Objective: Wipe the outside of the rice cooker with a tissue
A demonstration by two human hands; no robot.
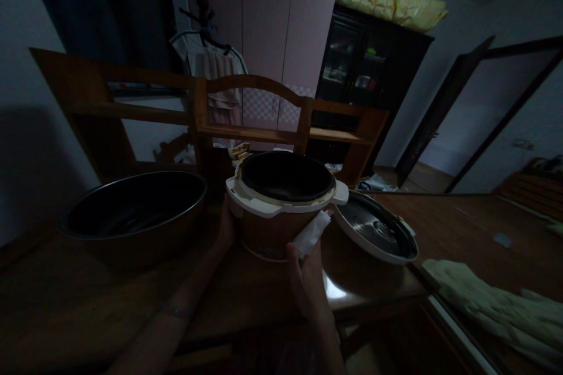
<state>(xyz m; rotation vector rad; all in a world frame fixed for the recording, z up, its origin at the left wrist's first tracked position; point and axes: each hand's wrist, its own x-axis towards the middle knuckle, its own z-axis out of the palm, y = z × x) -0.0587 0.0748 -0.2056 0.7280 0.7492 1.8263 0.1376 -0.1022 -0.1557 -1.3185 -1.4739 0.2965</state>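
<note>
In front of me on the table stands an electric pressure cooker (264, 228) with a white lugged rim and a dark inner pot (288, 179). Against its left side, below the rim, rests my left hand (226, 225); its fingers curl round the cooker's side and are partly hidden. My right hand (308, 275) grips a crumpled white tissue (313, 235) between thumb and fingers, at the cooker's front right. The cooker's round lid (378, 228) lies inner side up to the right, beside the cooker. Left of the cooker sits a large dark basin (136, 228).
A wooden shelf rack (250, 132) runs along the table's back. The wooden table (246, 304) has its front edge near me. To the right, pale cloth (484, 299) lies beyond the table's side. The room is dim.
</note>
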